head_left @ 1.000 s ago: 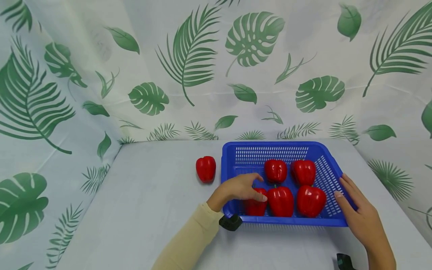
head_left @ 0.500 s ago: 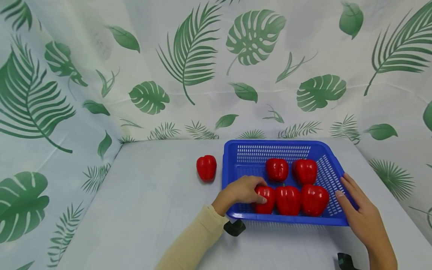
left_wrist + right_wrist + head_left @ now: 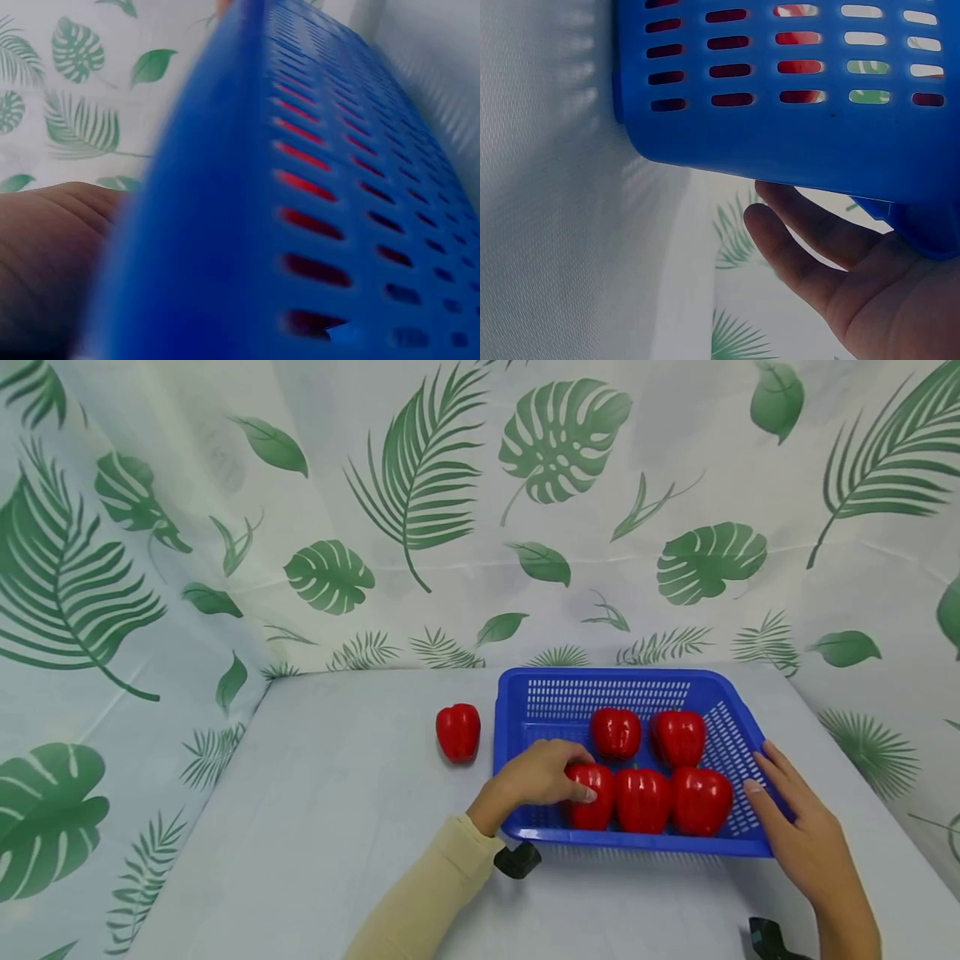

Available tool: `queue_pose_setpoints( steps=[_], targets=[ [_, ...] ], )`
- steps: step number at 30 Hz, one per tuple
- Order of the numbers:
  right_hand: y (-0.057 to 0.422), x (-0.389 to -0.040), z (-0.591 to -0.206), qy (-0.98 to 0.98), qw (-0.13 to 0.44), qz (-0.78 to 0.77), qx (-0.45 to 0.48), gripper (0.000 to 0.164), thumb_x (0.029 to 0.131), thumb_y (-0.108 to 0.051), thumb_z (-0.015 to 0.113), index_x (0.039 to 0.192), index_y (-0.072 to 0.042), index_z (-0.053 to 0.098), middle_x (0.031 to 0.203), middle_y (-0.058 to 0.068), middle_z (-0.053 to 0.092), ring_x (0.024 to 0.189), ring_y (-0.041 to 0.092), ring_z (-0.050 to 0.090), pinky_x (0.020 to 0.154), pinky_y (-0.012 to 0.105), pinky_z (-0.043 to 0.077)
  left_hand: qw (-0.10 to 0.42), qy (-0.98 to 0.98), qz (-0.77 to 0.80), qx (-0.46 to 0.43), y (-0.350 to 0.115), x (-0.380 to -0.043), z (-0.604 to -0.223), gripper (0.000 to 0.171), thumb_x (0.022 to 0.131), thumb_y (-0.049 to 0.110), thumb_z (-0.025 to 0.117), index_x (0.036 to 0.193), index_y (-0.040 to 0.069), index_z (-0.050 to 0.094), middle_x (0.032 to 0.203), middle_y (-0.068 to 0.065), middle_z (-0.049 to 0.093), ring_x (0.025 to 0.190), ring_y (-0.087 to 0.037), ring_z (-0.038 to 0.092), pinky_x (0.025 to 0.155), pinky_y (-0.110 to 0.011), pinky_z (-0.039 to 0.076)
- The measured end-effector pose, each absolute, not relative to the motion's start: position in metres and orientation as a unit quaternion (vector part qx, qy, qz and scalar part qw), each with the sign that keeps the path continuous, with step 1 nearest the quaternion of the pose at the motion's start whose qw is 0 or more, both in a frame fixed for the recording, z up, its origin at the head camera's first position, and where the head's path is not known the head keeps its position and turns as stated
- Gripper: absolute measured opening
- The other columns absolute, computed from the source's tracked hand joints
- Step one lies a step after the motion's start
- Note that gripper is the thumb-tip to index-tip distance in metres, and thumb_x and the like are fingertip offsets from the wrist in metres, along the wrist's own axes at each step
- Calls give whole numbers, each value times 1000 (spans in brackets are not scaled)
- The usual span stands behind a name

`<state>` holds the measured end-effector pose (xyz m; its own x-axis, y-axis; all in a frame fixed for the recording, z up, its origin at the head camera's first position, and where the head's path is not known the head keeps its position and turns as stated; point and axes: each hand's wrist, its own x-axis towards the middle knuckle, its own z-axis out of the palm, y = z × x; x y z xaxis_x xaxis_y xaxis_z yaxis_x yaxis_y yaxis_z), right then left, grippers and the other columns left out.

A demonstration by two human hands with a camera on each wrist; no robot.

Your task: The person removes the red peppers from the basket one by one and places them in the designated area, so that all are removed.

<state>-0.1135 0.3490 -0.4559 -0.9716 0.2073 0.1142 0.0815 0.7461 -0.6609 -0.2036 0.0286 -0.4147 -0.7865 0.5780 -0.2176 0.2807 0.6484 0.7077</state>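
Note:
Red bell peppers lie in a blue plastic basket (image 3: pixel 555 693), two towards the back and three along the front. My left hand (image 3: pixel 543 772) reaches over the front left rim and grips the leftmost front pepper (image 3: pixel 592 806), thumb on its near face. Beside it sit the middle front pepper (image 3: pixel 642 802) and the right front pepper (image 3: pixel 702 802), side by side. My right hand (image 3: pixel 806 827) holds the basket's right rim, thumb inside and fingers outside. From the right wrist, its fingers (image 3: pixel 802 255) show along the outer wall. The basket's front wall hides most of the left hand in the left wrist view.
Another red pepper (image 3: pixel 458 732) rests on the white table (image 3: pixel 322 793), left of the basket. Behind the two back peppers, the back left pepper (image 3: pixel 616 733) and back right pepper (image 3: pixel 678 737), rises the basket's slotted wall. A leaf-patterned curtain (image 3: pixel 450 510) encloses the table.
My left hand has closed on the leftmost front pepper and moved it rightward. The middle front pepper has slid right, closing the gaps in the front row. My right hand stays at the rim.

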Motion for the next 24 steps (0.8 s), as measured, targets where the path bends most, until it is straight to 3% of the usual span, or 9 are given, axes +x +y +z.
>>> queue_pose_setpoints(
  steps=[14,24],
  targets=[
    [351,-114,-455,-932,87,342,-78,67,114,-36,44,167,1,27,175,23,15,154,60,15,101,87,26,207,850,410,259,9,-205,-394,47,97,21,81,142,13,71,133,0,70,118,-14,63,85,-26,61],
    [350,-115,-456,-929,83,351,-82,67,114,-36,44,167,0,25,175,22,14,155,59,13,105,86,23,201,811,491,246,-7,-204,-394,49,93,30,82,139,18,73,125,5,70,113,-14,60,78,-26,61]
  ],
)
